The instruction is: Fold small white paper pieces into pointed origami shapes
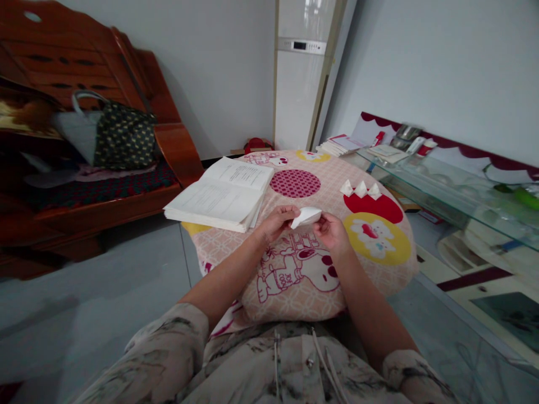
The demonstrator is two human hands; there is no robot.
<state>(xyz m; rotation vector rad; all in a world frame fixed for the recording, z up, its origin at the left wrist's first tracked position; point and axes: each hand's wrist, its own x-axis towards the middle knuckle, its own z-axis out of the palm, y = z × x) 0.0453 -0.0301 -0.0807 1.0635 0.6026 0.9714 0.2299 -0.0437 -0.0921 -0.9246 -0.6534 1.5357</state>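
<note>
A small folded piece of white paper (306,215) is held above a round table covered with a pink cartoon-print cloth (370,264). My left hand (275,223) pinches its left side and my right hand (332,231) pinches its right side, fingers closed on it. Three small folded white paper shapes (361,189) sit in a row further back on the cloth. An open book of white pages (223,193) lies on the table's left part, just beyond my left hand.
A glass-topped shelf (446,188) with bottles, a metal bowl and booklets runs along the right wall. A wooden bench (105,191) with a dark patterned bag (122,134) stands at the left. A tall white appliance (301,73) stands in the far corner.
</note>
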